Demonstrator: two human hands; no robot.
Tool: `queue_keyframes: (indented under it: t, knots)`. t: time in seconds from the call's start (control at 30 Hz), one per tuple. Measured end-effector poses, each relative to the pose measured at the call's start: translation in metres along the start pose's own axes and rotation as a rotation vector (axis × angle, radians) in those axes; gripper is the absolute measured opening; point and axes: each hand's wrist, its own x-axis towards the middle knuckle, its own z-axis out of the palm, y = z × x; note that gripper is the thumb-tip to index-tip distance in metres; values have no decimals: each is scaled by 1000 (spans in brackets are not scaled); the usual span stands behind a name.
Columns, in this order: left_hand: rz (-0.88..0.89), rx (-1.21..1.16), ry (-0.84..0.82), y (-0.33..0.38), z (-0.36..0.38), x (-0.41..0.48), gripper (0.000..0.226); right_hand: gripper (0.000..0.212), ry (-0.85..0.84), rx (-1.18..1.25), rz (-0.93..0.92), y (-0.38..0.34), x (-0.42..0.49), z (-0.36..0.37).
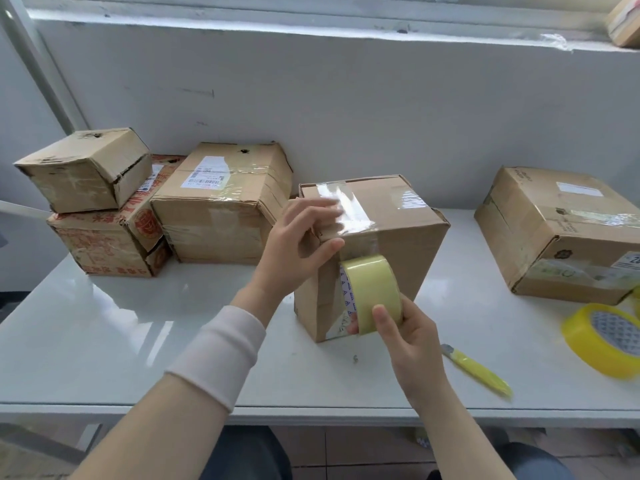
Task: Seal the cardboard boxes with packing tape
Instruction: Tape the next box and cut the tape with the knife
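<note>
A brown cardboard box (398, 237) stands in the middle of the white table, with clear tape running across its top and down its near side. My left hand (299, 244) rests on the box's top near edge, thumb pressing the tape onto the front face. My right hand (405, 334) grips a pale yellow tape roll (372, 294) held against the front face of the box, low down. The strip of tape runs from the roll up to the top edge.
Three taped boxes (221, 206) are stacked and grouped at the back left by the wall. Another box (561, 233) lies at the right. A second yellow tape roll (606, 337) and a yellow box cutter (478, 370) lie on the table (121, 323) at the right front.
</note>
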Motion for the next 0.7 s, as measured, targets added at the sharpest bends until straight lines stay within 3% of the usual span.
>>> queue_keyframes:
  t: [0.1, 0.2, 0.47, 0.7]
  knots:
    - [-283, -202, 113, -11, 19, -23, 79, 36, -17, 20, -13, 1, 1, 0]
    - [-519, -464, 16, -13, 36, -43, 111, 27, -43, 23, -10, 2, 1, -2]
    - [-616, -537, 86, -13, 41, -38, 55, 24, -123, 43, 42, -11, 12, -5]
    - [-677, -466, 342, 11, 31, -27, 53, 29, -172, 140, -17, -59, 26, 2]
